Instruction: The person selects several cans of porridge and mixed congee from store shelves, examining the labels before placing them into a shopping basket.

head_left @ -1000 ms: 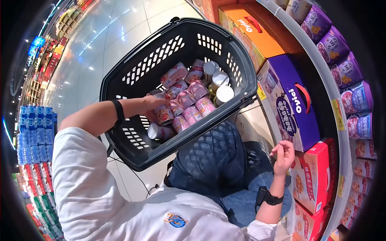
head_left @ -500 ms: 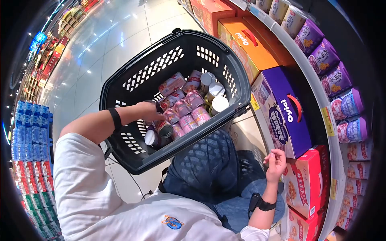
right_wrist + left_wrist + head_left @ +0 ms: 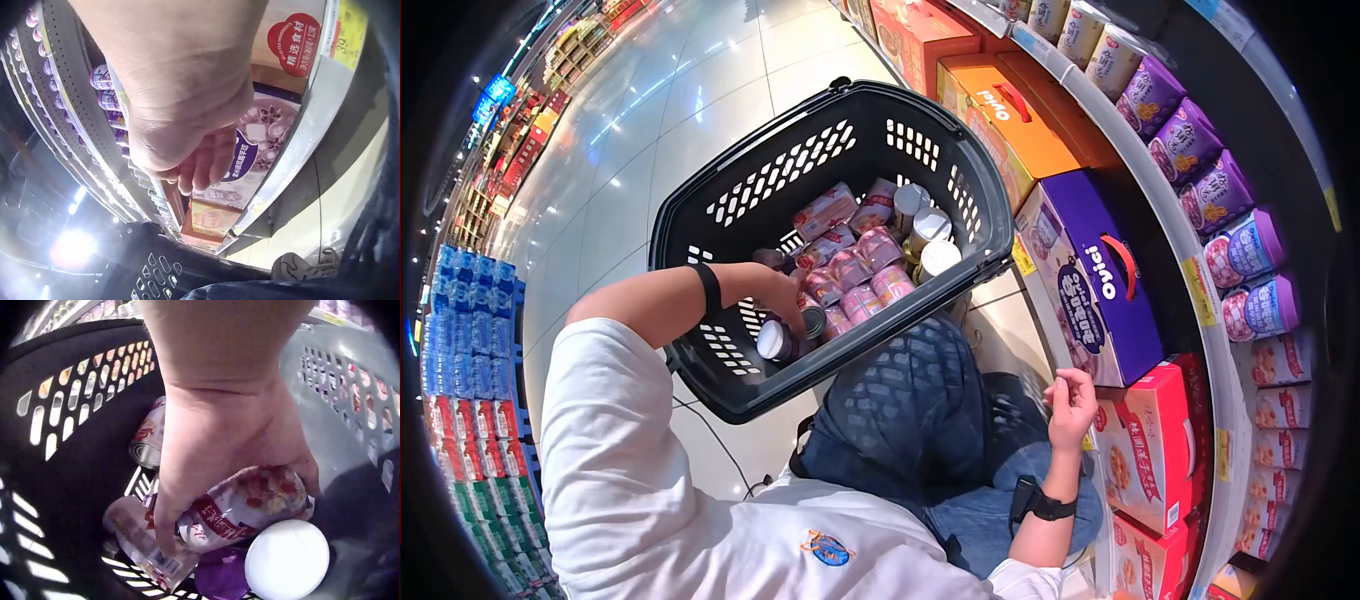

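Observation:
A black basket [image 3: 745,415] holds several cans in pink and white wrappers, a few with white lids. Inside it, my left hand [image 3: 772,288] grips a can [image 3: 813,319] near the basket's near left corner. In the left wrist view the fingers and thumb of my left hand [image 3: 231,444] lie round a can with a red and white label [image 3: 244,506]. Beside that can are a white lid [image 3: 286,559], a purple lid [image 3: 222,574] and a pink can [image 3: 150,540]. My right hand [image 3: 1072,408] hangs loosely curled above the leg, holding nothing.
Gift boxes in orange [image 3: 1025,110], purple [image 3: 1100,280] and red [image 3: 1150,440] stand along the shelf at the right. Shelves beyond hold rows of purple cans [image 3: 1185,140]. Bottle packs [image 3: 475,330] are stacked at the far left; a cable [image 3: 720,435] lies on the floor.
The can in my left hand has tipped from label-up to end-up, and the hand has shifted slightly within the basket. My right hand stays idle; the view has moved a little.

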Motion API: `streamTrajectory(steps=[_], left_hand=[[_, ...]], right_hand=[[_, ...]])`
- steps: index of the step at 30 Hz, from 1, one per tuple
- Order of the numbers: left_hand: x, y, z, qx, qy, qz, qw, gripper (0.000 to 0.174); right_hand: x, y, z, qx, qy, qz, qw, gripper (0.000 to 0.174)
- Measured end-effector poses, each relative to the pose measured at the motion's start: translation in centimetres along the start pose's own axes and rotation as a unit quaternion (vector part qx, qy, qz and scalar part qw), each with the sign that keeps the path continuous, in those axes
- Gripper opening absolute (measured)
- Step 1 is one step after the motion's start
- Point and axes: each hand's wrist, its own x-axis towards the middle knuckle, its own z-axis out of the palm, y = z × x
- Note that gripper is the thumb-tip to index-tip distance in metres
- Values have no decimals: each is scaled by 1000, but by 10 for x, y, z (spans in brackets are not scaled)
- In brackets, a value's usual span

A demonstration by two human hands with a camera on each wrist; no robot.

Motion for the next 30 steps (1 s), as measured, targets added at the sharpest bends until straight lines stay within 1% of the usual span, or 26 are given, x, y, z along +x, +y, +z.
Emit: streamTrajectory(steps=[1, 2, 3, 5, 6, 9, 10, 11, 12, 13, 14, 16, 17, 19, 20, 21, 23, 24, 25, 27, 28, 29, 30], left_hand=[[1, -1, -6, -59, -80, -18, 995, 144], [13, -4, -5, -55, -76, -34, 995, 145], [12, -5, -7, -54, -74, -33, 995, 145], [10, -6, -10, -51, -29, -12, 998, 139], [9, -6, -13, -51, -28, -13, 998, 139], [3, 0, -14, 89, 57, -44, 993, 121], [-10, 8, -14, 91, 110, -55, 988, 123], [-10, 4, -9, 90, 109, -56, 988, 123], [-11, -3, -5, 174, 167, -37, 970, 126], [-10, -7, -2, 255, 224, -17, 940, 129], [-7, -7, -1, 255, 224, -17, 940, 129], [-4, -1, 1, 185, 201, -30, 961, 135], [-3, 1, 1, 185, 200, -30, 962, 135], [-1, 4, 0, 101, 148, -40, 983, 137], [-1, 3, -1, 78, 169, -47, 981, 137], [2, -2, -3, 77, 169, -49, 981, 137], [14, -17, -9, 61, 144, -19, 987, 132], [17, -24, -9, 101, 144, 29, 984, 107], [21, -30, -10, 99, 146, 28, 984, 107], [21, -33, -15, 85, 83, 53, 992, 111], [6, -25, -21, 84, 81, 73, 991, 97], [11, -28, -21, 81, 82, 71, 991, 97], [18, -30, -23, 59, 46, 64, 995, 89]], right_hand=[[0, -1, 1, -12, 1, 1, 1000, 9], [-1, -2, 2, -24, 2, 3, 1000, 9], [-1, -2, 2, -25, 3, 1, 1000, 9], [-2, -1, 1, -40, -8, -8, 999, 9], [-2, 0, 0, -48, -4, 0, 999, 9], [-2, 0, 1, -43, -6, 2, 999, 9], [-2, 3, 1, -45, -6, 2, 999, 10], [-2, 2, 2, -45, -7, 3, 999, 10], [-2, 2, 2, -45, -9, 2, 999, 11], [-2, 2, 2, -46, -11, 1, 999, 11], [-1, 1, 2, -46, -11, 2, 999, 11], [-2, -1, 1, -62, -9, 4, 998, 11], [-2, 0, 1, -61, -9, 5, 998, 11], [-1, 2, 0, -56, -8, -3, 998, 10], [-1, 3, 0, -55, -9, -3, 998, 10], [-1, 3, 1, -61, -11, -2, 998, 10], [-2, 3, 1, -66, -15, -3, 998, 10], [-2, 3, 2, -67, -13, -3, 998, 10], [-2, 3, 2, -67, -11, -4, 998, 10], [-3, 1, 2, -66, -9, -2, 998, 9], [-3, 0, 3, -66, -7, 4, 998, 9], [-3, 1, 3, -65, -10, 2, 998, 9], [-2, 1, 1, -80, -11, -5, 997, 10]])
